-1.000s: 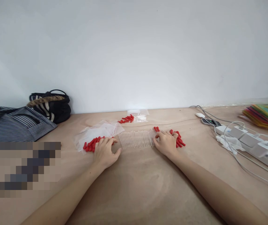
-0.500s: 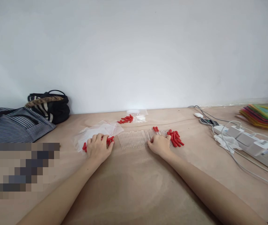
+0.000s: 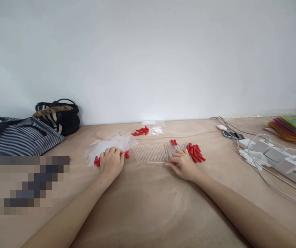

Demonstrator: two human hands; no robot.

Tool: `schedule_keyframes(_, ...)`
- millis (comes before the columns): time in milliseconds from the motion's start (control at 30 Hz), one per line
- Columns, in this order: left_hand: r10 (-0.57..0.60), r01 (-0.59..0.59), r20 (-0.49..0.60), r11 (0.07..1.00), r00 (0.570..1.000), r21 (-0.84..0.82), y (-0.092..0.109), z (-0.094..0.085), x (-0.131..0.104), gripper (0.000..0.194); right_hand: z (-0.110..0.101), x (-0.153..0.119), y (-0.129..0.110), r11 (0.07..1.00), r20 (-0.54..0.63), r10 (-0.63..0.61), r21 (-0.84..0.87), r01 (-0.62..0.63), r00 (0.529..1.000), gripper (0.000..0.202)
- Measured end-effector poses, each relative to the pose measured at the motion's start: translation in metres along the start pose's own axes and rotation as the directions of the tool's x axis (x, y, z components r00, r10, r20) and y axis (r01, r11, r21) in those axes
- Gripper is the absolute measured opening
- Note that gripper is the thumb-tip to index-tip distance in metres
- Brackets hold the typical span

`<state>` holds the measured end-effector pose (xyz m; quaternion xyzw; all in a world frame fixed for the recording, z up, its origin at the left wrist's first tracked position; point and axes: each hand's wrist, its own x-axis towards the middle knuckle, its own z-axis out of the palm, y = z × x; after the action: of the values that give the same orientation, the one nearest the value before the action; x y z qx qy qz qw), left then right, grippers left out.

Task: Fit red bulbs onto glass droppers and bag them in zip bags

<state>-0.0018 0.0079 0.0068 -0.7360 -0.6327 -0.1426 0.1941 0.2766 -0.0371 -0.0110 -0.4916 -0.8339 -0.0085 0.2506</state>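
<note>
My left hand (image 3: 112, 161) is closed over the small pile of red rubber dropper bulbs (image 3: 95, 160) at the edge of the plastic bags. A red bulb shows at its thumb and fingertip, partly hidden by the fingers. My right hand (image 3: 182, 164) pinches one end of a thin clear dropper tube (image 3: 156, 163), which lies sideways and points left. Just beyond it is a row of similar clear tubes (image 3: 149, 152) laid side by side. Two red-bulbed droppers (image 3: 173, 142) rest behind my right hand, with more red bulbs (image 3: 195, 153) to its right.
Zip bags (image 3: 111, 142) lie behind my left hand. Further back are more red bulbs (image 3: 141, 131) and a clear packet (image 3: 156, 129). Bags (image 3: 21, 137) stand at left; a power strip (image 3: 274, 153) with cables and a coloured stack (image 3: 291, 129) are at right.
My right hand has drawn a tube out of the row toward me and turned it sideways. My left hand's thumb and fingers have closed in at the red bulbs. The view has shifted slightly.
</note>
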Motion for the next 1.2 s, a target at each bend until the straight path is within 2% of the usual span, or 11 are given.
schedule_keyframes(133,0.01,-0.009,-0.012,1.0,1.0,0.011,0.0,0.0,0.0,0.025,-0.001,-0.007,0.004,0.998,0.027,-0.059,0.003,0.059,0.998,0.028)
schedule_keyframes(333,-0.027,0.027,0.004,0.999,1.0,-0.022,0.001,0.002,0.002,0.023,-0.002,-0.005,-0.002,0.997,0.057,-0.02,0.07,0.016,0.998,0.022)
schedule_keyframes(467,-0.023,0.023,0.015,0.999,1.0,-0.039,0.0,0.004,0.004,0.022,0.007,0.002,-0.012,0.994,0.046,0.012,0.11,-0.017,0.999,0.015)
schedule_keyframes(600,-0.027,0.024,-0.04,0.996,0.999,-0.082,-0.001,0.004,0.005,0.02,0.02,0.007,-0.018,0.996,0.028,0.014,0.088,-0.016,1.0,0.01)
schedule_keyframes(667,-0.01,-0.008,-0.1,0.985,0.995,-0.175,0.001,0.002,0.002,0.018,0.024,0.009,-0.019,0.998,0.012,0.008,0.064,-0.008,1.0,0.01)
schedule_keyframes(767,0.124,-0.173,-0.144,0.893,0.982,-0.415,0.013,-0.003,-0.009,0.013,0.025,0.008,-0.02,1.0,0.002,-0.005,0.002,0.005,1.0,0.008)
schedule_keyframes(833,0.247,-0.257,-0.095,0.791,0.964,-0.556,0.024,-0.007,-0.019,0.009,0.023,0.005,-0.019,0.999,0.004,-0.015,-0.048,0.015,1.0,0.008)
schedule_keyframes(900,0.33,-0.264,-0.013,0.727,0.944,-0.634,0.033,-0.009,-0.027,0.008,0.018,0.001,-0.017,0.996,0.002,-0.015,-0.087,0.015,1.0,0.008)
schedule_keyframes(967,0.362,-0.244,0.036,0.695,0.932,-0.676,0.039,-0.01,-0.032,0.009,0.012,-0.003,-0.014,0.995,0.002,0.0,-0.104,0.0,1.0,0.009)
schedule_keyframes(1100,0.381,-0.229,0.046,0.644,0.924,-0.73,0.042,-0.008,-0.032,0.015,0.003,-0.008,-0.008,0.996,0.022,0.038,-0.081,-0.037,0.999,0.012)
schedule_keyframes(1200,0.375,-0.197,0.082,0.648,0.924,-0.736,0.044,-0.006,-0.031,0.013,0.005,-0.008,-0.007,0.997,0.032,0.022,-0.069,-0.02,0.999,0.014)
